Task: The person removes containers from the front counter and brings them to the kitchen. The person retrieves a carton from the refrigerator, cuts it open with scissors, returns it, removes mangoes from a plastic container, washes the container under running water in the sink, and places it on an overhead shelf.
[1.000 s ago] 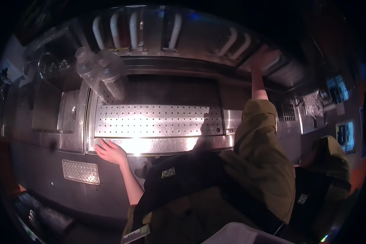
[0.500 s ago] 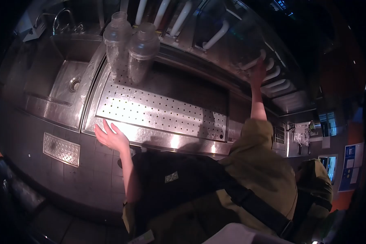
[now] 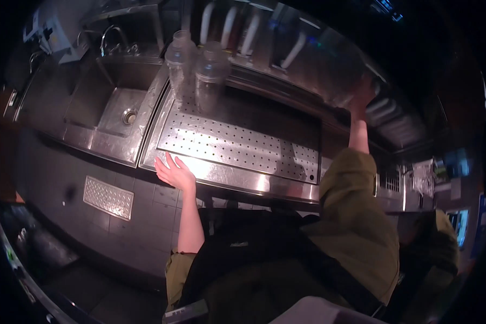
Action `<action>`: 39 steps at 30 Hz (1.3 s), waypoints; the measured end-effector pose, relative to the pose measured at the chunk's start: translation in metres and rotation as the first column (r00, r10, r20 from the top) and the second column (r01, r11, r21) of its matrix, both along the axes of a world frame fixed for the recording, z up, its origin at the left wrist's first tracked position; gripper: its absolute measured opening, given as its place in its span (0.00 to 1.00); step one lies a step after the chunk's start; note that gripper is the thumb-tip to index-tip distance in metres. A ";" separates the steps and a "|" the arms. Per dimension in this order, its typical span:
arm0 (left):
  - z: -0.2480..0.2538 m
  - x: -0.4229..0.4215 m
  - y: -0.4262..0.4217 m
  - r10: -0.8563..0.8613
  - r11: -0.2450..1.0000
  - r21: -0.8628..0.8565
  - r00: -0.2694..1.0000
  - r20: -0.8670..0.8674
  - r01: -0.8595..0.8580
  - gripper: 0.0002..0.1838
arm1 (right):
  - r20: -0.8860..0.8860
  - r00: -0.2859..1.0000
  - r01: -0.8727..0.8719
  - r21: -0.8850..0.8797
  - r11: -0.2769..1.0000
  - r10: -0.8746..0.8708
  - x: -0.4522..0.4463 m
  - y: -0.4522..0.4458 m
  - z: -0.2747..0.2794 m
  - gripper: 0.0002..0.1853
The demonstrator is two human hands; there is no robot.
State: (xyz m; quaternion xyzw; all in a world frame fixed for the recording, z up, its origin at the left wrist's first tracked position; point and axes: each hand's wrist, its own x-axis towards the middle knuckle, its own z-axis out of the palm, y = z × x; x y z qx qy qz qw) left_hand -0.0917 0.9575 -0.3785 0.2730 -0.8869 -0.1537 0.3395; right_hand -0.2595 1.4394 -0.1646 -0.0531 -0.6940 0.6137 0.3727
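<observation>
Right hand (image 3: 363,96): extended to the far side of the counter, beside a row of pale, curved, tube-shaped pieces (image 3: 383,112). Finger position, grip and contact cannot be determined.

Left hand (image 3: 176,174): fingers spread, no object visible in it, at the bright stainless-steel front rim (image 3: 245,180) of the counter. Whether it touches the rim cannot be confirmed.

Between the hands lies a flat, perforated steel drain plate (image 3: 232,144). Beyond the left hand stand two tall, clear bottle-shaped containers (image 3: 209,73); to its left is a square steel sink basin (image 3: 103,142).

Recommended handling: extend the right arm above the plate, with the olive-brown sleeve (image 3: 351,175) clear of its edge. If support is needed, place the left palm flat on the rim, away from the containers, which may tip if knocked.

Limits of view: motion blur and shadow obscure the right fingertips and adjacent pieces; the containers' bases are indistinct.
</observation>
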 end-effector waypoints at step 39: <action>0.216 0.027 -0.012 -0.916 0.274 -0.265 0.334 0.221 0.925 0.51 | 0.066 0.879 -0.453 -0.191 0.871 0.472 0.257 -0.237 -0.096 0.19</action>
